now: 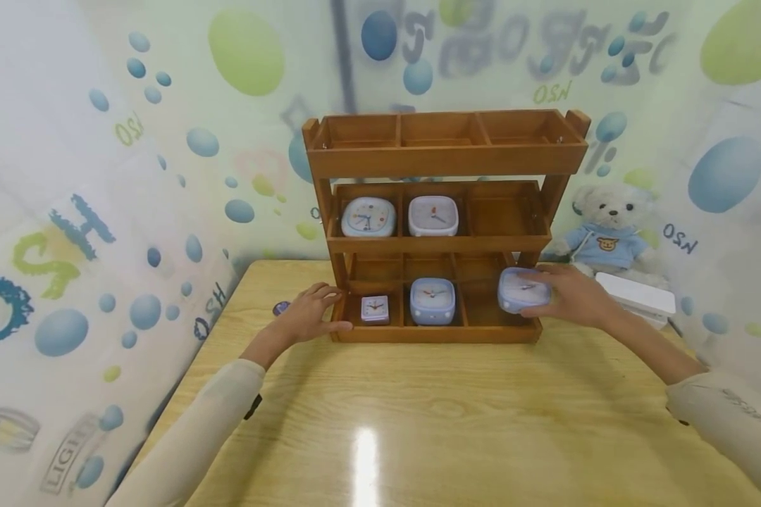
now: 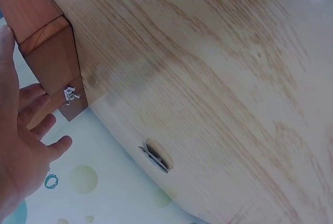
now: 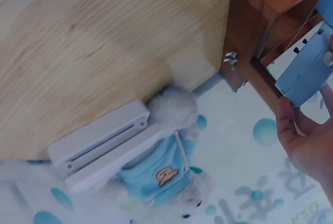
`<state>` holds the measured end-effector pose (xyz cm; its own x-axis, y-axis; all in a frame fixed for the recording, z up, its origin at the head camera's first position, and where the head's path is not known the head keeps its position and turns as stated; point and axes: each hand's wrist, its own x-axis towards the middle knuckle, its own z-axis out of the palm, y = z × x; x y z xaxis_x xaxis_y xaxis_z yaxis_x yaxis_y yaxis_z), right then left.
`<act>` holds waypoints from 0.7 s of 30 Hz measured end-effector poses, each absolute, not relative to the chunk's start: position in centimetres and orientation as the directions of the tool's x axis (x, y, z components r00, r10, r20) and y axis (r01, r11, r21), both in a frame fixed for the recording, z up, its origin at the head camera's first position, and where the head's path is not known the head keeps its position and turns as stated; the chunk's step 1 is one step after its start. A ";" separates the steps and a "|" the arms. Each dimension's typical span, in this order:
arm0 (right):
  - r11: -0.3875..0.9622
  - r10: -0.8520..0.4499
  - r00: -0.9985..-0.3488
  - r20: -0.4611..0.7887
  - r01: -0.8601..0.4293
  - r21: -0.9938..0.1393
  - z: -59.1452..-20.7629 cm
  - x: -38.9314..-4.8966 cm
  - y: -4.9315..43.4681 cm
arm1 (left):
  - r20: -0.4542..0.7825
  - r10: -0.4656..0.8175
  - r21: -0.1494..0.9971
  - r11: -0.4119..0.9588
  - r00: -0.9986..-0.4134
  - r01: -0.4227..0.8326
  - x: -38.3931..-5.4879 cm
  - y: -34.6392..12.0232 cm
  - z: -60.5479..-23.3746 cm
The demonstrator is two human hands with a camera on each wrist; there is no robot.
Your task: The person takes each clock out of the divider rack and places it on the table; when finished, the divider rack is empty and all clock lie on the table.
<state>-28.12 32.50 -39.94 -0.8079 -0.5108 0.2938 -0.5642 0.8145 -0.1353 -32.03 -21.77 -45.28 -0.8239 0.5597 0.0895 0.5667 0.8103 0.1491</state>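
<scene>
A brown wooden three-tier shelf (image 1: 444, 163) stands on the table. At the right end of its bottom tier, my right hand (image 1: 573, 296) grips a light blue alarm clock (image 1: 514, 290) between thumb and fingers. The right wrist view shows this clock's blue back (image 3: 304, 70). My left hand (image 1: 306, 313) rests against the left end of the bottom tier, its fingers spread and loosely bent. A small lilac square clock (image 1: 375, 308) sits in the bottom left compartment, and a blue clock (image 1: 432, 301) in the bottom middle one.
On the middle tier stand a light blue-rimmed clock (image 1: 368, 217) and a pale clock (image 1: 433, 215). To the shelf's right sit a white teddy bear (image 1: 611, 229) and a white box-like object (image 1: 637, 296). A small dark round item (image 1: 281, 308) lies left of the shelf.
</scene>
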 end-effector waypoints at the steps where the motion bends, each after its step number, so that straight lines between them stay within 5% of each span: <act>1: 0.827 -0.493 -0.824 0.278 -0.544 -0.146 -39.7 -27.8 32.8 | 0.090 0.561 0.148 0.810 -0.823 0.568 -32.0 -21.8 -45.3; 9: 0.852 -0.442 -0.854 0.275 -0.495 -0.168 -39.3 -26.0 35.9 | 0.094 0.567 0.145 0.805 -0.818 0.575 -32.0 -21.8 -45.1; 21: 0.797 -0.500 -0.752 0.430 -0.594 -0.111 -42.4 -24.9 41.1 | 0.093 0.573 0.134 0.803 -0.814 0.581 -32.1 -21.7 -45.1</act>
